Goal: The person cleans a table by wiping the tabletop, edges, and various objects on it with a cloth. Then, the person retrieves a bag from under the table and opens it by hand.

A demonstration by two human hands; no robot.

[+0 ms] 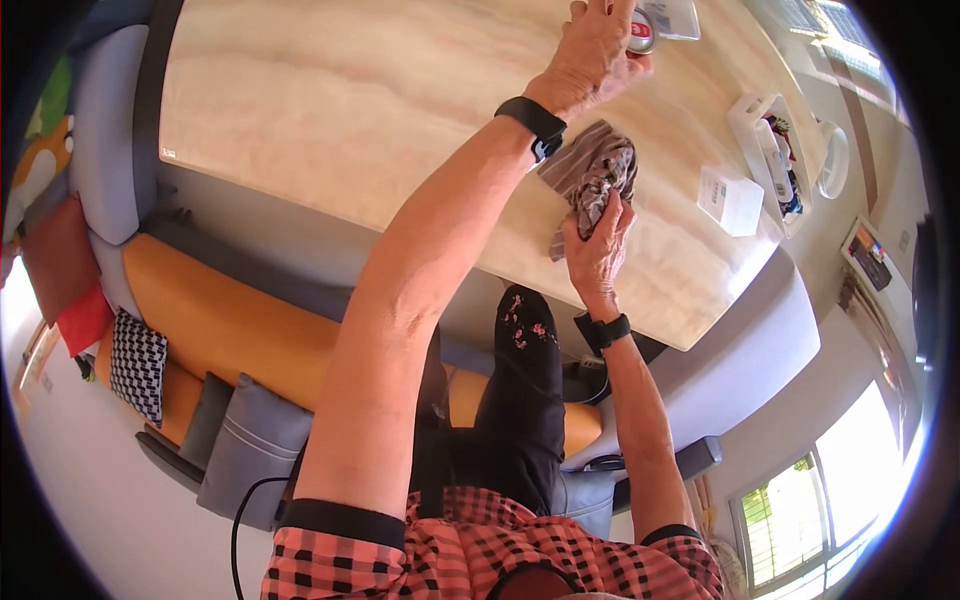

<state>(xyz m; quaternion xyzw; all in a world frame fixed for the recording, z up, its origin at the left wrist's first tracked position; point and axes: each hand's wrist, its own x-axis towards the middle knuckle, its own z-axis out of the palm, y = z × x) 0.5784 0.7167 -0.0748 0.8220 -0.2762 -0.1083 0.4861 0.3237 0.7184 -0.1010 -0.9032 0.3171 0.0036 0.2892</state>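
At the far side of the marble-patterned table, my left hand is curled around a small can with a silver rim and red on it. Part of the can is hidden behind the fingers. Nearer to me, my right hand grips a crumpled brown striped cloth, which lies partly spread on the tabletop. A clear plastic container stands just beside the can, partly cut off by the top of the view.
To the right are a white box, a white tray with several small things in it, and a round white object. An orange and grey sofa with cushions runs along the table's near side.
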